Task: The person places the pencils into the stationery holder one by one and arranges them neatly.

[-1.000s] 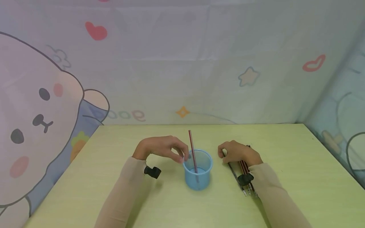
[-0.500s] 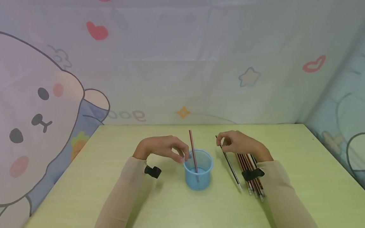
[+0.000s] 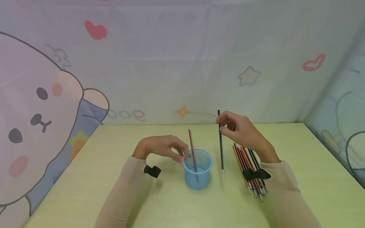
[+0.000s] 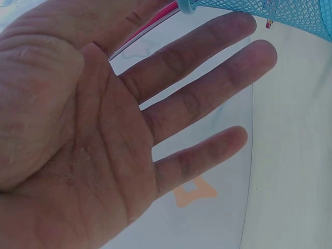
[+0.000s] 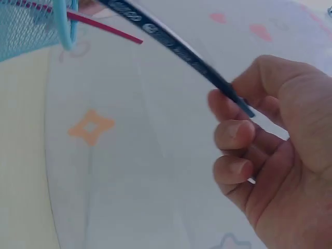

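Note:
A light blue mesh pencil cup stands upright on the table, with a red striped pencil leaning inside it. My left hand pinches the cup's left rim between thumb and index finger; its other fingers extend loosely in the left wrist view. To the right of the cup, my right hand pinches a dark pencil near its upper end. That pencil hangs almost upright, white eraser end down, and in the right wrist view its dark shaft shows pale lettering.
Several pencils in red, black and yellowish colours lie bunched on the table below my right wrist, partly covered by its black strap. Behind the pale yellow table hangs a printed cloth backdrop.
My right hand has picked the dark pencil up off the table, raised it and brought it from slanted to nearly upright. The left hand, cup and red pencil stay in place.

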### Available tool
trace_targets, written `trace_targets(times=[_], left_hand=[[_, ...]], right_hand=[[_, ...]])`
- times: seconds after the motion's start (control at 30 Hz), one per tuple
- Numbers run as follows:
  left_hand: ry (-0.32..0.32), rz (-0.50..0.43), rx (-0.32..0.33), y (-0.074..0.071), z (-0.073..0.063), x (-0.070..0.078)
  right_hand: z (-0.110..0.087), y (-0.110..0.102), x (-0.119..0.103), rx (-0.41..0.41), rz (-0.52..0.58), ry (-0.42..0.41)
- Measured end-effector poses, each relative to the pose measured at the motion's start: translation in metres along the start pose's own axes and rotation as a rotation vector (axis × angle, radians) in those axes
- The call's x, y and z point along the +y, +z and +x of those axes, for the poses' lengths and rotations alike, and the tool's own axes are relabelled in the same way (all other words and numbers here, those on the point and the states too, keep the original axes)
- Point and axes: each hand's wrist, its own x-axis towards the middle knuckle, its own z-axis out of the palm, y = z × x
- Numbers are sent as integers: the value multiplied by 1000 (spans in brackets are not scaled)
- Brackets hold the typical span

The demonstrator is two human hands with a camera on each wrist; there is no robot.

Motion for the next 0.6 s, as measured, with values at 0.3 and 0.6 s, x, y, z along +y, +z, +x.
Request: trace_targets(times=[0.3,0.6], left_hand=[[6,-14,-4,1,0,-1],[29,-14,-8,1,1,-2]], right_hand=[[2,16,-10,221,148,-67],[11,46,-3,115,113,-121]])
